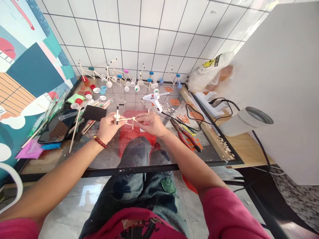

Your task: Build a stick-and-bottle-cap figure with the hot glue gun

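Observation:
Over the glass tabletop I hold a small wooden stick frame (127, 119) between both hands. My left hand (107, 127) is closed, pinching its left end, where a crosswise stick with black ends (117, 114) stands out. The fingers of my right hand (152, 123) are closed on the other end, by a joint of several sticks; the fingertips hide part of it. Just beyond my right hand rests a white hot glue gun (155, 101), its nozzle pointing left. A black rectangular piece (94, 113) lies beside my left hand.
Small stick models with bottle-cap wheels (126, 79) line the back edge. Loose caps (96, 90), sticks and a phone (57, 124) lie at left. To the right are red-handled pliers (185, 136), a yellow cutter (188, 129), a cable, a power strip (209, 103) and a grey cylinder (245, 121).

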`<state>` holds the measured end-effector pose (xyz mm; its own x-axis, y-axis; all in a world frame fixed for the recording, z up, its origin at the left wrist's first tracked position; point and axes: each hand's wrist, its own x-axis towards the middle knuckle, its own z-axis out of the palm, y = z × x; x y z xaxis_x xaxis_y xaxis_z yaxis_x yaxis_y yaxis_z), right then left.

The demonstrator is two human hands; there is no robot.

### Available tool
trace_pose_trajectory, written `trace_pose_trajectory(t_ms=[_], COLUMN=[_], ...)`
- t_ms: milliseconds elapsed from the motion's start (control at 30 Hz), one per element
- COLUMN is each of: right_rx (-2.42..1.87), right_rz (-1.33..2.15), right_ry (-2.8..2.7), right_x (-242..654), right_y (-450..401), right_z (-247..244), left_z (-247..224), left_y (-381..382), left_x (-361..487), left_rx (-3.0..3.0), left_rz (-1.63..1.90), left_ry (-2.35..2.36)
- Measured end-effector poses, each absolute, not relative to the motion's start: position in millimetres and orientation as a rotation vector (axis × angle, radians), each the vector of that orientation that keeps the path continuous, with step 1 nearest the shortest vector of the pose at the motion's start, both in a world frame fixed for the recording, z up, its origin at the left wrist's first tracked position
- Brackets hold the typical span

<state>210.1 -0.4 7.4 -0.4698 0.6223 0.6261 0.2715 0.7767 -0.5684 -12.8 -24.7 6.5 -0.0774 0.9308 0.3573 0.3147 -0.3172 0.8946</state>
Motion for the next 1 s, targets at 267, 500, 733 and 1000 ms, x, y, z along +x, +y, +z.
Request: trace_pose_trajectory(t_ms=[267, 500, 733, 1000], right_rx=[-0.746, -0.796, -0.806, -0.883], right_rz=[0.633, 0.675, 0.680, 0.702], right_ry=[-2.060, -2.039, -2.034, -1.932], right_x=[208.2, 206.2, 207.6, 216.6], right_y=[0.6, 2.1, -1.0, 0.2], right_z=[9.8, 9.5, 12.3, 10.9], left_z=[9.3, 13.5, 5.2, 3.3], left_y=[-23.4, -22.5, -17.6, -18.5], left_x=[-10.8, -5.8, -11.1, -24.4], left_rx=[1.624, 1.440, 1.457, 1.605], left_rz=[1.428, 1.417, 1.357, 1.189], left_ry=[1.337, 1.335, 1.290, 1.322])
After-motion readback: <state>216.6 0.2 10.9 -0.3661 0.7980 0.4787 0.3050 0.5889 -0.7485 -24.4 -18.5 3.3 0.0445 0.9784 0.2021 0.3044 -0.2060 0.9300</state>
